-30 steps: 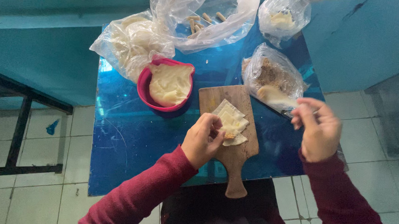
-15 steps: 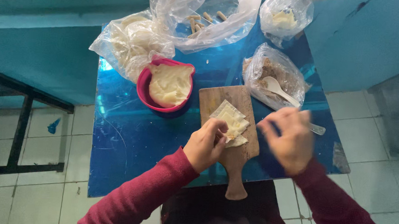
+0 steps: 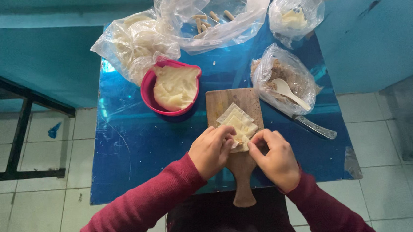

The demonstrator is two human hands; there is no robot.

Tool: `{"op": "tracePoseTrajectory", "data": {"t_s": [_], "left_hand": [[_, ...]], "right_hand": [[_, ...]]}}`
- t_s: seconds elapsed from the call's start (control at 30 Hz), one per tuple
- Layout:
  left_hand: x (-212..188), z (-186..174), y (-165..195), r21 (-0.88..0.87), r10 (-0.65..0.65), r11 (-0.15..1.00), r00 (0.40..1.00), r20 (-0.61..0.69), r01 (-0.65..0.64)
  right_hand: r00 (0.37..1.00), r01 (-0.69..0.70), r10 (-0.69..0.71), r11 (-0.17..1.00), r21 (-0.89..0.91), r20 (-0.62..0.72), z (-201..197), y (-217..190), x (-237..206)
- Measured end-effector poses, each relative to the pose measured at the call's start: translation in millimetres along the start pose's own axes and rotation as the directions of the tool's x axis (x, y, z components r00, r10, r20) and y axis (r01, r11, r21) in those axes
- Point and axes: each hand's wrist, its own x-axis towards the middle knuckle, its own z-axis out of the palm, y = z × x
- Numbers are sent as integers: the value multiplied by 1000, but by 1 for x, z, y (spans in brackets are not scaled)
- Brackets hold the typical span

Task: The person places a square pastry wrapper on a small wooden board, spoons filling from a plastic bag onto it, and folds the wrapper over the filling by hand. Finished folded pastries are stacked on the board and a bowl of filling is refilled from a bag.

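A pale square dough wrapper lies on a wooden paddle board on the blue table. My left hand pinches the wrapper's near left edge. At the near right edge my right hand grips the same wrapper, fingers curled over it. Both hands meet at the wrapper's near corner, which is folded up and partly hidden by the fingers.
A pink bowl of pale paste sits left of the board. To the right, an open plastic bag of brown filling holds a white spoon; a knife lies beside it. More plastic bags line the far edge.
My right hand left the spoon in the filling bag and came left to the board, joining my left hand on the wrapper's near edge.
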Motion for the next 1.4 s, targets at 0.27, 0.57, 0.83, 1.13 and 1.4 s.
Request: {"op": "tracePoseTrajectory", "data": {"t_s": [0.27, 0.57, 0.83, 1.13, 1.4], "left_hand": [[2, -4, 1, -8, 33, 999, 999, 43, -32], [0, -5, -1, 46, 103, 993, 994, 47, -106], [1, -10, -5, 161, 167, 969, 976, 139, -188], [2, -16, 2, 154, 198, 962, 964, 176, -225], [2, -6, -5, 159, 143, 974, 982, 124, -162]], "right_hand": [[998, 51, -44, 984, 168, -49, 6, -11, -7], [939, 330, -338, 938, -106, -65, 7, -11, 0], [910, 408, -410, 867, -287, 57, 1, -9, -4], [762, 640, -613, 666, -384, 207, -7, -1, 11], [865, 496, -470, 853, -159, 176, -10, -3, 25]]}}
